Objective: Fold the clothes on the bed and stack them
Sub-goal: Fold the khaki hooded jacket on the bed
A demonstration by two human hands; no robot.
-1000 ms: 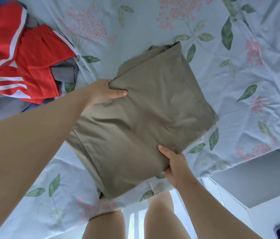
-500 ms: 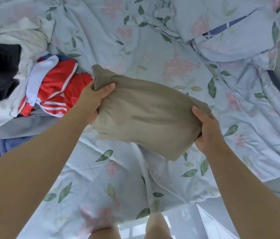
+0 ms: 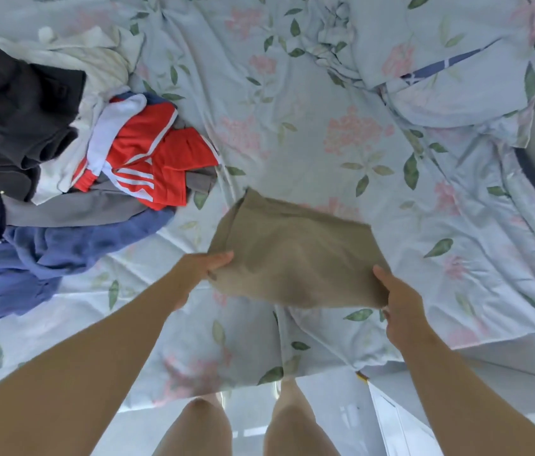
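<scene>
Khaki garment (image 3: 295,255) shifted right, away from pile (image 3: 147,159); seemingly lower.

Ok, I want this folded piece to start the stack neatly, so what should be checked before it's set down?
1. Left hand grips the khaki garment at its left edge: ok.
2. Right hand grips its near right corner: ok.
3. Fold tidy on top: ok; underside: cannot tell.
4. Floral sheet beyond it bare of clothes: ok.
5. Garment apart from the unfolded pile at left: ok.
6. Garment already resting on the bed: cannot tell.
</scene>
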